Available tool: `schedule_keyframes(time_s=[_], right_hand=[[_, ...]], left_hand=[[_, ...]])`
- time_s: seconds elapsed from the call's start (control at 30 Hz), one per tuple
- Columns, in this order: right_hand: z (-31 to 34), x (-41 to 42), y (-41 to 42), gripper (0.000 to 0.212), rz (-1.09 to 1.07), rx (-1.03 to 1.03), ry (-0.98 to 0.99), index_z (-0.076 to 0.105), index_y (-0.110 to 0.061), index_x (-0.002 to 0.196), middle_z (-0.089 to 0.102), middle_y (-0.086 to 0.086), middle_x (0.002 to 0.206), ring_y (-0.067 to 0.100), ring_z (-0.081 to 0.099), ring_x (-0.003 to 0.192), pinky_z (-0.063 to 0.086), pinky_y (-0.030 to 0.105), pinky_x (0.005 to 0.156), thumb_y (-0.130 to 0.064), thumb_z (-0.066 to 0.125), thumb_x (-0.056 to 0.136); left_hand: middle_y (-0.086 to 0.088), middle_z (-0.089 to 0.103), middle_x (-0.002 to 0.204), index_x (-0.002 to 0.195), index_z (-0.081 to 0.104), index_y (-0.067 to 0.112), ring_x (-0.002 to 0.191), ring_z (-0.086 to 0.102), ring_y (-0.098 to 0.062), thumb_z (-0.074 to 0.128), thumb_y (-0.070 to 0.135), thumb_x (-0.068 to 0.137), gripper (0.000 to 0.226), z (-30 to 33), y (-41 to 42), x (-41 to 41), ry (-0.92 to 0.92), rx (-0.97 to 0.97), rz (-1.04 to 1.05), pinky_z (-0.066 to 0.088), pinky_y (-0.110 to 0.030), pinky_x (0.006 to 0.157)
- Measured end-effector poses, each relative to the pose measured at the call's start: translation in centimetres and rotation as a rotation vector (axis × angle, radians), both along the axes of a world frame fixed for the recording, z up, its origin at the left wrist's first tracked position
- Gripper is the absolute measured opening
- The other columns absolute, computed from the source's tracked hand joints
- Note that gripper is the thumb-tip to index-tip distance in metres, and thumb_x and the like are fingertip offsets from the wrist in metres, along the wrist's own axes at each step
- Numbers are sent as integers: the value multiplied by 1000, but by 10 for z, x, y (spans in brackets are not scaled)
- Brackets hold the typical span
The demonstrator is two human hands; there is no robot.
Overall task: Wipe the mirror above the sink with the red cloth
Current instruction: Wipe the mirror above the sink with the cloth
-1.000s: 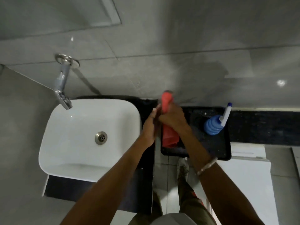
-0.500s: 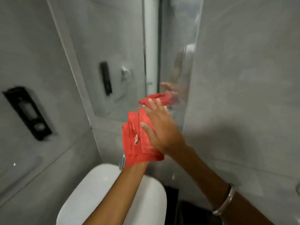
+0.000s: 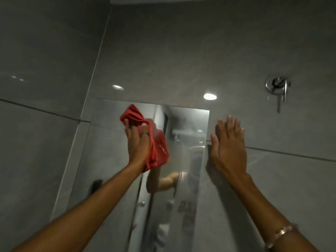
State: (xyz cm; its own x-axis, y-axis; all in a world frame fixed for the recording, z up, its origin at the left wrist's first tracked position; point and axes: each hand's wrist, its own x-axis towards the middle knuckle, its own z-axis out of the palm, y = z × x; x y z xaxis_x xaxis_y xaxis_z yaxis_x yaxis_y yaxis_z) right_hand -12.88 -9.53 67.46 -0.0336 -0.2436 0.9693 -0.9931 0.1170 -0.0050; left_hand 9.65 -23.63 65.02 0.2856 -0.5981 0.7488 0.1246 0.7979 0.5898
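A frameless mirror [image 3: 112, 160] hangs on the grey tiled wall, and its top edge is in view. My left hand [image 3: 137, 142] presses the bunched red cloth [image 3: 158, 144] flat against the upper part of the glass. My right hand [image 3: 228, 144] lies open with fingers spread on the tile just right of the mirror's right edge, touching the wall. The mirror reflects my arm and the room behind me. The sink is out of view.
A chrome wall tap handle [image 3: 277, 86] sticks out of the tile at the upper right. The wall corner [image 3: 101, 51] runs up the left of the mirror. Grey tiles surround the mirror on all sides.
The view swung up from the sink to the mirror. The cloth went from both hands to my left hand alone, now on the glass. My right hand moved right onto the tile.
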Motion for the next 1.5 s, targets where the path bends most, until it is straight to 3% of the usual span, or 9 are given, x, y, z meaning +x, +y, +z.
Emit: schedule_keyframes(time_s=[0.07,0.17,0.3,0.43,0.53,0.7,0.97,1.27,1.5], right_hand=[[10,-19,-12,68,-70,30,19,17,-15,164,-1,9,173,27,-7,161,7,51,132,-50,16,105],[2,-33,-33,72,-155,-4,116,1,-20,165,-9,3,174,22,-13,161,-1,46,132,-58,10,104],[4,-39,-39,73,-177,-62,131,2,-22,166,-5,1,174,19,-12,161,-5,42,131,-60,7,104],[-1,-38,-40,70,-137,-81,110,3,-21,165,-3,1,174,17,-11,161,-2,42,132,-55,8,105],[-3,-39,-36,70,-131,-85,97,4,-18,165,1,2,174,17,-7,162,0,41,133,-51,17,105],[-23,-42,-32,69,-134,-70,121,7,-16,165,3,4,174,18,-5,162,0,41,133,-48,17,106],[-81,-51,-26,58,120,-173,78,22,-11,162,15,8,173,15,-1,162,13,41,133,-32,28,108],[-149,-48,-26,57,42,-76,180,31,-9,159,24,18,169,34,15,159,10,46,132,-27,39,106],[-197,-46,-25,65,-219,74,274,17,-13,164,19,17,170,36,18,158,10,55,129,-42,31,106]], left_hand=[[-3,-4,177,167,5,30,163,-1,-29,29,54,109,68,23,-18,-16,-303,-58,333,9,-53,132],[-10,-16,175,166,-10,20,161,-15,-31,13,55,106,73,42,-37,-34,-448,-84,714,-13,-49,129],[-8,-9,176,166,-7,18,162,-10,-29,18,55,107,74,86,-34,-49,-513,-298,709,-13,-47,129],[-9,-12,176,166,-8,24,162,-11,-29,18,55,110,69,121,-14,-80,-798,-670,788,-12,-47,130],[-6,-6,177,167,-2,26,163,-9,-25,14,57,110,68,127,-9,-83,-1021,-961,837,-4,-47,132],[-8,2,177,168,5,25,163,-1,-27,19,54,111,66,106,-11,-70,-1126,-1172,865,1,-48,133],[-8,12,176,167,16,26,163,7,-29,26,60,110,67,-12,-26,-62,-1204,-1266,745,7,-52,133],[-8,28,172,163,33,26,160,21,-29,47,55,107,64,-217,-24,-72,-1154,-1193,574,14,-53,131],[-7,1,176,167,6,25,163,4,-29,37,56,109,73,-364,-12,-60,-1293,-1231,499,5,-50,132]])
